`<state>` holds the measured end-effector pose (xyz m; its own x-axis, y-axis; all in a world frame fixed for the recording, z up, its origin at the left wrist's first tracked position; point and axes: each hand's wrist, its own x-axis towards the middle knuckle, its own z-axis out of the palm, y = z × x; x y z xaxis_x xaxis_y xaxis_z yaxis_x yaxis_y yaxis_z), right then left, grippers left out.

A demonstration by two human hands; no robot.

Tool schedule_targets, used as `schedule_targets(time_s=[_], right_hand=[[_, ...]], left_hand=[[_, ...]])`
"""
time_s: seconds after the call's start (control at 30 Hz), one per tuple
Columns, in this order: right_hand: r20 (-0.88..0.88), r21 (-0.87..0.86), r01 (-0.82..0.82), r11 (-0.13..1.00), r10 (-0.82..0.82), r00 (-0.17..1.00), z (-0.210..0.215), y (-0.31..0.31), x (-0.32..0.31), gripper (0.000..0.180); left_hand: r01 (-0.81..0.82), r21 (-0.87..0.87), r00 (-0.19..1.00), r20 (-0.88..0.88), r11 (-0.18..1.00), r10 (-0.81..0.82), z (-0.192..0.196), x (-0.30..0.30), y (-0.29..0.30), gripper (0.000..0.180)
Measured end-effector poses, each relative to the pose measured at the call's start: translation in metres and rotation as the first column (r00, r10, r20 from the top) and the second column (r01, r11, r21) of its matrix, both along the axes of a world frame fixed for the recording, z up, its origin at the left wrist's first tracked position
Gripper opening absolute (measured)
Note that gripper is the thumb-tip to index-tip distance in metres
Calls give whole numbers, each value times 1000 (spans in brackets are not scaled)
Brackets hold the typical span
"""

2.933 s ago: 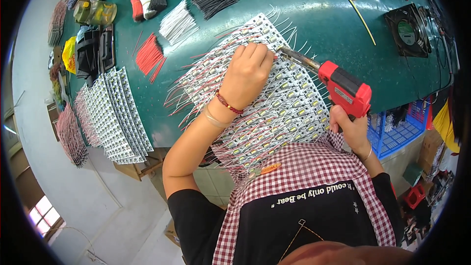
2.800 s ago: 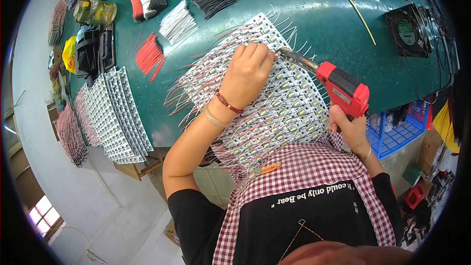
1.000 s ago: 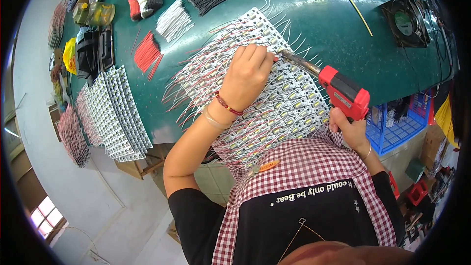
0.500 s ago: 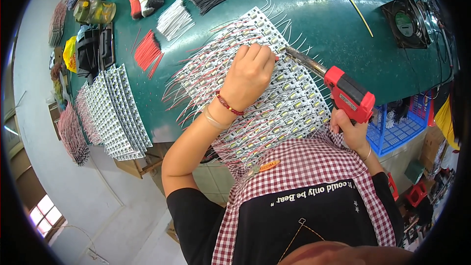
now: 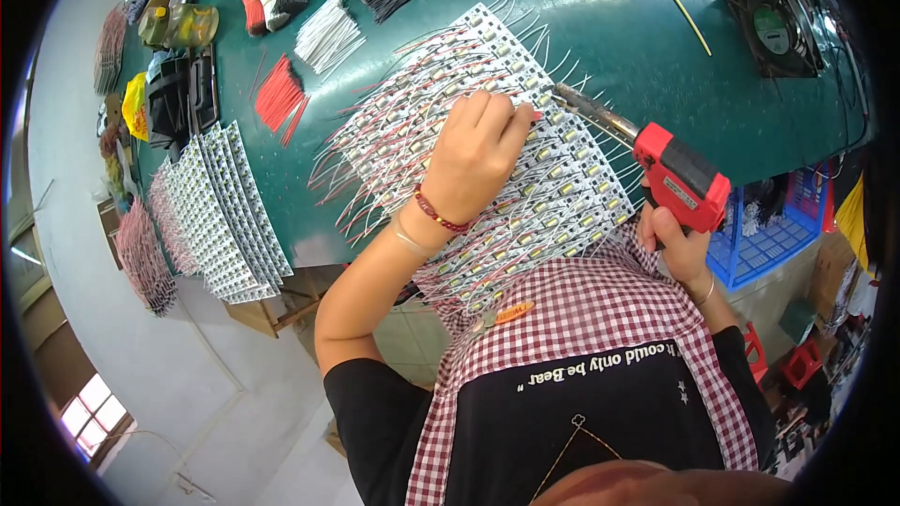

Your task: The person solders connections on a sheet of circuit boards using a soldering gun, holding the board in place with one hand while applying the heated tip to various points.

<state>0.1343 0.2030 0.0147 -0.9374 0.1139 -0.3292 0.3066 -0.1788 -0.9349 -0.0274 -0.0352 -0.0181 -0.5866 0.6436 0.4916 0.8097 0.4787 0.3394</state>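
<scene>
Since the earlier frames, little has shifted: left hand (image 5: 476, 157) stays pressed, fingers curled, on the LED strip panel (image 5: 487, 159) at centre frame. Right hand (image 5: 677, 242) keeps gripping the red soldering gun (image 5: 677, 178), tip at the fingertips; soldering continues on the same row.

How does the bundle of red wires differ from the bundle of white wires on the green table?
The red wires lie nearer the table edge; the white wires lie farther back. The red wires taper to a point; the white wires fan out wider. Both are short cut lengths lying loose on the table, untouched by either hand.
</scene>
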Motion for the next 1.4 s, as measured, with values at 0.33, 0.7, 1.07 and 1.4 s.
schedule_targets(time_s=[0.33, 0.7, 1.07, 1.4], right_hand=[[34, 124, -124, 985, 120, 992, -18, 6, 21, 41], [78, 216, -207, 954, 195, 978, -24, 8, 21, 27], [23, 89, -130, 988, 128, 991, -15, 8, 16, 15], [-63, 151, -121, 981, 132, 989, -15, 9, 18, 46]], left_hand=[[13, -50, 998, 57, 999, -10, -7, 2, 4, 22], [21, -60, 999, 47, 998, -18, -6, 1, 4, 16], [-13, -102, 1000, -9, 995, 12, -8, 1, 2, 13], [-45, -126, 997, -71, 991, 37, 15, -1, -4, 17]])
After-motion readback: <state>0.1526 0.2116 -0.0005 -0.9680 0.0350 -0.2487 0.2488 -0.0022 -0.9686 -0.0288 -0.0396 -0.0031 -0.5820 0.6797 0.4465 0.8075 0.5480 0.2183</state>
